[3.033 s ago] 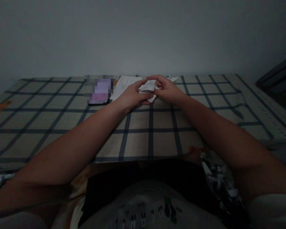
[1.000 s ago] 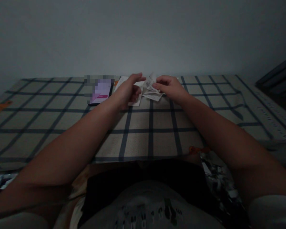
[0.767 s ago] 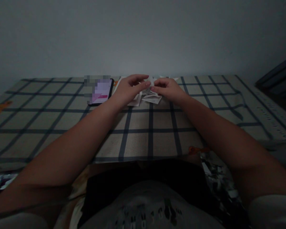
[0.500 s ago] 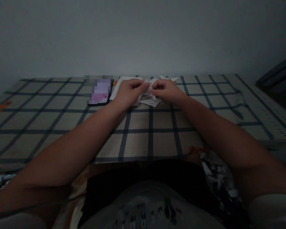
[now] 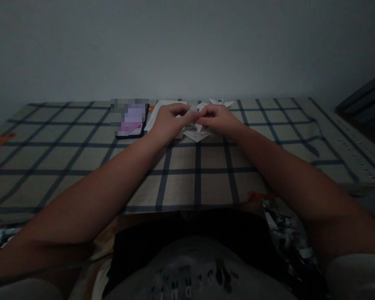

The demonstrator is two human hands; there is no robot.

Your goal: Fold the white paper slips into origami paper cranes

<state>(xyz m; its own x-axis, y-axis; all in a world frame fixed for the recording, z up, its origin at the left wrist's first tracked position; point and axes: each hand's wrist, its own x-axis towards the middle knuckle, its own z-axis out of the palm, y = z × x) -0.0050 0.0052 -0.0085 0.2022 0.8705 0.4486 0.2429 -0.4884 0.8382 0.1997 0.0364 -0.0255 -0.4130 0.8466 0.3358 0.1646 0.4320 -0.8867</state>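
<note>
Both hands meet over the far middle of the table, pinching one folded piece of white paper (image 5: 197, 134) between them. My left hand (image 5: 171, 120) is closed on its left side, thumb and fingers together. From the right, my right hand (image 5: 218, 116) is closed on the same paper, its fingertips close to those of the left. Printed marks show faintly on the paper's lower flap, while its upper part is partly hidden by my fingers. Behind my left hand lies a white paper sheet (image 5: 167, 102). A pointed folded paper (image 5: 222, 102) rests just beyond my right hand.
A phone (image 5: 133, 121) with a lit, partly blurred screen lies left of the papers. The checked tablecloth (image 5: 193, 187) covers the table up to the pale wall (image 5: 187, 50). A dark slatted object (image 5: 365, 104) stands at the far right.
The folded paper has turned slightly, its lower point shifting a little left and down. My fingertips have moved slightly closer together. The phone and other papers have stayed put.
</note>
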